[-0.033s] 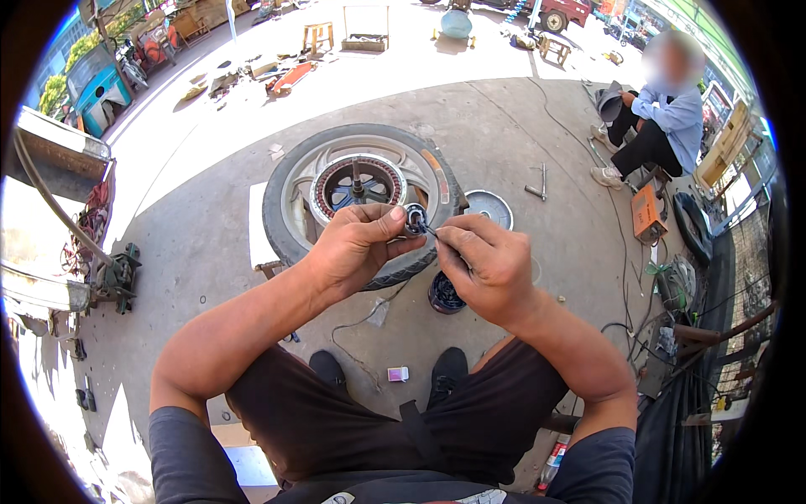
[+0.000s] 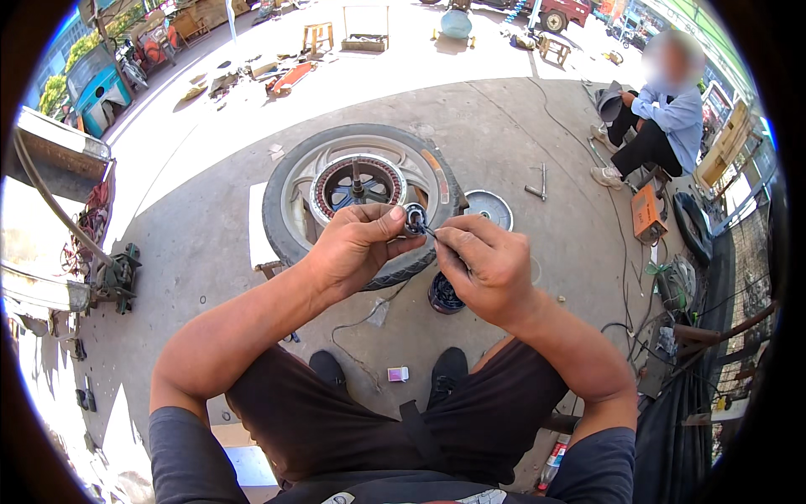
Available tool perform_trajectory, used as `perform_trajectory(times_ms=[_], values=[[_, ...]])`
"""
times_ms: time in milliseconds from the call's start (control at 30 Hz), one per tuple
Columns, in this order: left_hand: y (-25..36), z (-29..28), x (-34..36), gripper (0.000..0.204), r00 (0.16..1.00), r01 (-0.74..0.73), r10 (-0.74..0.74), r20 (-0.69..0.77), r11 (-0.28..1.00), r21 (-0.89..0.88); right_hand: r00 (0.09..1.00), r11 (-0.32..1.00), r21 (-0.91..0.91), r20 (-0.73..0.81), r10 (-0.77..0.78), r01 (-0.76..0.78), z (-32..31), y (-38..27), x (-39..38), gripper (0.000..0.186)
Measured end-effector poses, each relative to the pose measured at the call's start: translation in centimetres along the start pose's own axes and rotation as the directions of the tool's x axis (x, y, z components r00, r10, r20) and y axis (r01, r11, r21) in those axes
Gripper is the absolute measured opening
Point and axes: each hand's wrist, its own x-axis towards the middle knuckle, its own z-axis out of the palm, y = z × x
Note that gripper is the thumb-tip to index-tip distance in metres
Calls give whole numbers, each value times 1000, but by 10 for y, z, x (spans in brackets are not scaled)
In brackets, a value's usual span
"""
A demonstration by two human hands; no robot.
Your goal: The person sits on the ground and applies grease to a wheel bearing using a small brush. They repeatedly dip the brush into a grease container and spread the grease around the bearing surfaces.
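Metal ring [image 2: 416, 220]: small, round, smeared dark, its open face turned toward the viewer; raised off the floor, pinched in the left grip [image 2: 357, 244].
Thin stick [image 2: 432, 233]: dark, slanted, in the right grip [image 2: 489, 265]; tip at the ring's right side.

Vehicle-repair workshop, open-air type, with grey concrete floor [image 2: 201, 252] meeting bright sunlit ground [image 2: 420, 71]. Evidence of trade: one tyred wheel [image 2: 358, 186], laid flat, hub open; one round metal cover [image 2: 493, 208]; one tub [image 2: 445, 296] of dark paste; one metal hand tool [image 2: 540, 189] on the floor; one orange box-shaped machine [image 2: 647, 215] near trailing cables; one loose tyre [image 2: 692, 228] beside mesh fencing [image 2: 740, 311]. Further out: one pale-blue rounded tank [image 2: 457, 25], assorted scattered parts [image 2: 291, 78], one red vehicle [image 2: 568, 12], partly in view.
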Motion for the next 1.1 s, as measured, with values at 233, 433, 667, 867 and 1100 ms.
perform_trajectory(times_ms=[233, 433, 667, 867, 1100], values=[[-3, -1, 1, 22, 1000, -12, 12, 18, 1000, -19, 999, 997, 74, -11, 32, -31, 0, -3, -2, 17], [-2, -6, 1, 22, 998, 5, -4, 57, 1000, -23, 970, 933, 285, -31, 241, -222, -1, -7, -2, 12], [-3, -5, -2, 22, 997, 16, -13, 80, 999, -43, 964, 964, 167, -136, 230, -207, 5, 6, -1, 11], [-2, -4, -2, 24, 996, 18, -14, 89, 999, -51, 981, 990, 55, -140, 136, -130, 7, 1, 3, 12], [-2, -8, -1, 25, 995, 12, -6, 100, 998, -64, 996, 999, -53, -92, -20, 15, 9, 1, 5, 16]])
